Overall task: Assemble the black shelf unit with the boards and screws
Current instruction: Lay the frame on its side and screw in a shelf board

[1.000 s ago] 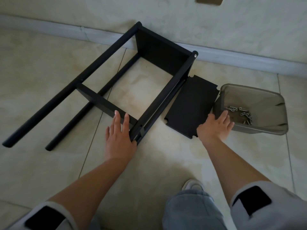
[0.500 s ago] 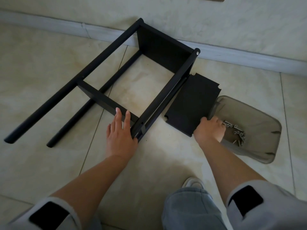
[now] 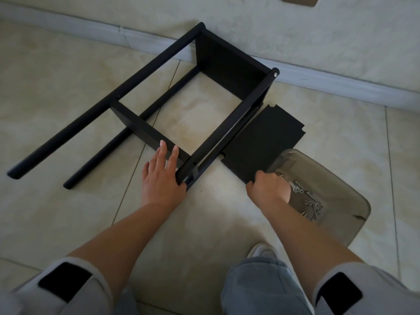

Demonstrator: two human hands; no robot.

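The black shelf unit lies on its side on the tiled floor by the wall, two boards already fixed between its posts. The left hand rests spread and flat against the post ends; the right hand pinches the near edge of a loose board beside a tray of screws. That board looks thin, stiff and light, probably best lifted by its long edges.

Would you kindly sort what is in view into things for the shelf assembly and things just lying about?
For the job:
black frame
loose black board
screws
clear tray

Just there:
skirting board
brown piece on the wall
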